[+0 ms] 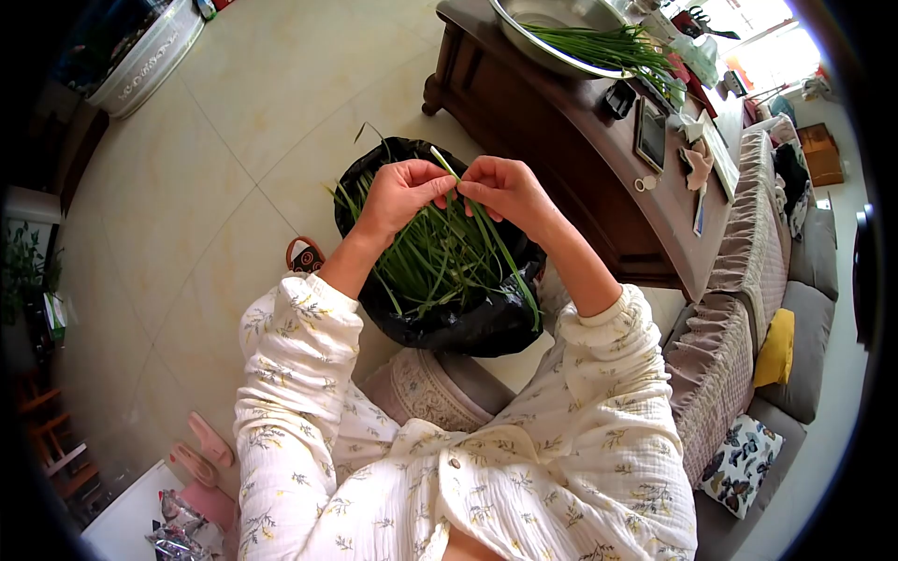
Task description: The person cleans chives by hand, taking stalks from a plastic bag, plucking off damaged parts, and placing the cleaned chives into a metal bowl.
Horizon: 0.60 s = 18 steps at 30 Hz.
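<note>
My left hand [404,194] and my right hand [510,194] are close together above a black plastic bag [426,327]. Between their fingertips they pinch a green chive [506,252], its pale white end pointing up and away from me. The chive's long leaf hangs down past my right hand toward the bag's near right side. Inside the open bag lies a loose heap of long green chives [430,257], some poking over the rim. My fingers partly hide the stalk where they grip it.
At the upper right, a dark wooden table [561,122] holds a metal basin [510,23] with a bunch of chives [599,47] and a phone-like dark device [650,134]. A sofa [739,309] stands on the right. Pink slippers [210,439] lie on the tiled floor.
</note>
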Each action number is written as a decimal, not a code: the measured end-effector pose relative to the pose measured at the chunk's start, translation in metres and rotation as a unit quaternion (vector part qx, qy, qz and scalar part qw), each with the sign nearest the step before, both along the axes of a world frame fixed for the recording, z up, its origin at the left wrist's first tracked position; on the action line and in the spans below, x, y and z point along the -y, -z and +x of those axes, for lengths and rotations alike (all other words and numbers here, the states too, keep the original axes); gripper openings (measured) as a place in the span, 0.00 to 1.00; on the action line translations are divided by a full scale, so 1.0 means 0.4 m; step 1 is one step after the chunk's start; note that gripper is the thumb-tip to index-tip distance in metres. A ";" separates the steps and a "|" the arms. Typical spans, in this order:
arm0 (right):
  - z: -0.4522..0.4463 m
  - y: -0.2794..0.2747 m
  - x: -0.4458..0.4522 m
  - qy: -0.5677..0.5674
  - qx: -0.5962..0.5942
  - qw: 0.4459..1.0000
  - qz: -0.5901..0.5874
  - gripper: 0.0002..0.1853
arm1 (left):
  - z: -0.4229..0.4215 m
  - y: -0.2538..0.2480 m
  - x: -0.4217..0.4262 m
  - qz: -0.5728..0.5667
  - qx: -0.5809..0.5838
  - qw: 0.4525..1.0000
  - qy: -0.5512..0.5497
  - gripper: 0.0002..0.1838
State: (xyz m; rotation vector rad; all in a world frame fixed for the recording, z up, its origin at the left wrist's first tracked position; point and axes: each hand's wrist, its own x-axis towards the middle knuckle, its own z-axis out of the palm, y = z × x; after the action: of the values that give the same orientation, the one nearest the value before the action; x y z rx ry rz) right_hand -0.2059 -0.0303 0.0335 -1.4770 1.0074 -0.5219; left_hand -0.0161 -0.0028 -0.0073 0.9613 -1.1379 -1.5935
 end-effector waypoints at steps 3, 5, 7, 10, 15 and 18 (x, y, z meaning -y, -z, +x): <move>0.001 0.000 0.002 -0.005 0.003 1.000 0.010 0.07 | 0.000 0.002 0.001 -0.008 0.007 1.000 -0.008 0.07; -0.003 -0.002 0.005 -0.013 -0.001 1.000 0.020 0.07 | -0.003 0.012 0.000 -0.044 0.064 0.996 -0.033 0.06; -0.010 -0.003 0.010 -0.022 -0.012 0.999 0.036 0.08 | -0.010 0.018 -0.001 -0.071 0.099 0.991 -0.061 0.05; -0.014 0.000 0.013 -0.027 -0.009 0.998 0.058 0.08 | -0.023 0.022 -0.010 -0.093 0.119 0.984 -0.099 0.05; -0.019 0.006 0.013 -0.032 -0.017 0.996 0.077 0.07 | -0.028 0.029 -0.018 -0.115 0.180 0.968 -0.129 0.06; -0.022 0.009 0.013 -0.036 -0.016 0.996 0.081 0.07 | -0.030 0.014 -0.025 -0.141 0.235 0.948 -0.161 0.06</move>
State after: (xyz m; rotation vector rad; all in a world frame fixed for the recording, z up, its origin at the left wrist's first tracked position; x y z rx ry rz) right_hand -0.2148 -0.0355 0.0301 -1.3763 0.9940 -0.3570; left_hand -0.0280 0.0072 -0.0130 1.2939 -1.3996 -0.9309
